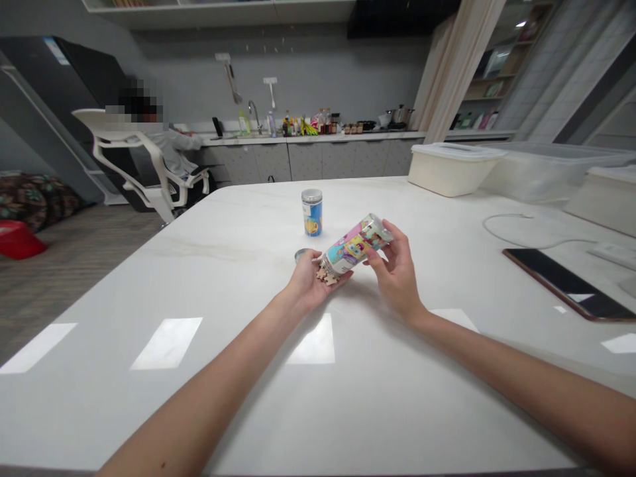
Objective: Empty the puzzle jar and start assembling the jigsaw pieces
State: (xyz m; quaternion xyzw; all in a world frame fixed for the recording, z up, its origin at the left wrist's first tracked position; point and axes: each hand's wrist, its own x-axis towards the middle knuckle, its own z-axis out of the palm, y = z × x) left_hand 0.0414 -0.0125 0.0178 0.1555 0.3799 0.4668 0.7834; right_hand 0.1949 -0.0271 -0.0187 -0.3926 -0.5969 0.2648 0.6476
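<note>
Over a white table [258,391], a left hand [309,285] lies palm up, unclenched, cradling a small heap of puzzle pieces [326,276]. A printed can [355,245] tips its mouth down to that palm, pieces showing at the rim; how many remain inside cannot be told. The right hand [399,275] grasps the can near its raised end, thumb on the near side, so the can slants between both hands. To the right lies a phone [571,281]. Just beyond the left hand rests a lid [300,254], partly hidden. Farther back, a blue can [312,215] stands upright and capped, near a closed white box [452,171], well to its right.
</note>
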